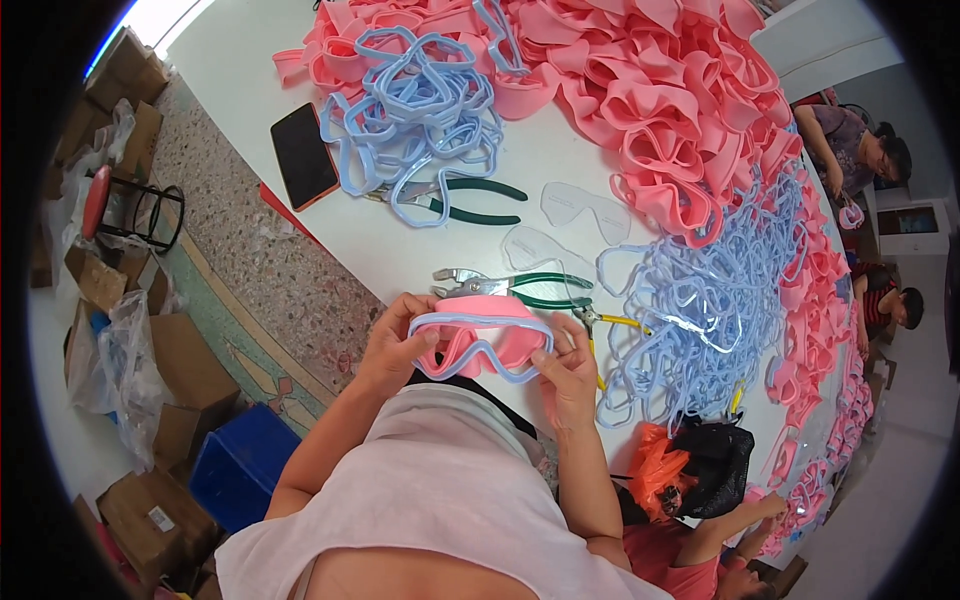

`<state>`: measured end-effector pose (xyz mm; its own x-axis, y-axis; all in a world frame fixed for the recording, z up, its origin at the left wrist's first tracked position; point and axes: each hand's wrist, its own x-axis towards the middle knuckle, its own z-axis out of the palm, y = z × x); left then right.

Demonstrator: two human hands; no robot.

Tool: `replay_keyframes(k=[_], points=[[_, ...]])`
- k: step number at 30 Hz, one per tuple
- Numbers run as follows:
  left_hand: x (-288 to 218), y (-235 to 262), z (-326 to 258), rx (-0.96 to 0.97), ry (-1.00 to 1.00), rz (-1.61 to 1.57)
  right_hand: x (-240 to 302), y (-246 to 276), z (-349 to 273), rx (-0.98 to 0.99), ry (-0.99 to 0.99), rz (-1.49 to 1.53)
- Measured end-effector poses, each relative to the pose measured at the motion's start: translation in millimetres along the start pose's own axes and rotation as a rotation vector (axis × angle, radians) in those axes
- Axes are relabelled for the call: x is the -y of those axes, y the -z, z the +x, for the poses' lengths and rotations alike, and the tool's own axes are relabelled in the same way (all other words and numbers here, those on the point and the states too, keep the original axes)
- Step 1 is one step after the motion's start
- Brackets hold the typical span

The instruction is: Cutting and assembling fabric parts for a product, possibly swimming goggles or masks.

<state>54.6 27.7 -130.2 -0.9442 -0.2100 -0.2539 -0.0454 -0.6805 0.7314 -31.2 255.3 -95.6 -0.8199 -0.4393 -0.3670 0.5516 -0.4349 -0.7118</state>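
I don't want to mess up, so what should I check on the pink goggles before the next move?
1. Left hand holding the pink goggles: ok.
2. Right hand holding the opposite side: ok.
3. Blue rim seated all round: cannot tell; hands hide parts.
4. Nearest green-handled pliers close by: ok, just beyond the goggles.
5. Black phone away from both hands: ok.

A soft pink goggle body [487, 304], edged by a pale-blue frame [482, 321], is held level above the table's near edge [392, 296].
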Motion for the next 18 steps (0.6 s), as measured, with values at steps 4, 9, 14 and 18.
replay_keyframes(k=[4, 9, 14, 18], points=[[-6.3, -15.5, -3.7, -0.086, -0.039, 0.130, 3.0, -3.3, 3.4, -0.093, 0.042, -0.161], [3.5, -6.5, -9.2, -0.180, -0.166, 0.404, -1.7, 6.6, 5.3, -0.009, -0.171, -0.228], [7.4, -13.8, -7.5, -0.245, -0.296, 0.537, -3.0, -2.1, 8.0, 0.012, 0.005, -0.482], [7.8, -14.5, -8.3, -0.216, -0.300, 0.554, -1.3, -10.9, 6.2, 0.046, 0.056, -0.540]])
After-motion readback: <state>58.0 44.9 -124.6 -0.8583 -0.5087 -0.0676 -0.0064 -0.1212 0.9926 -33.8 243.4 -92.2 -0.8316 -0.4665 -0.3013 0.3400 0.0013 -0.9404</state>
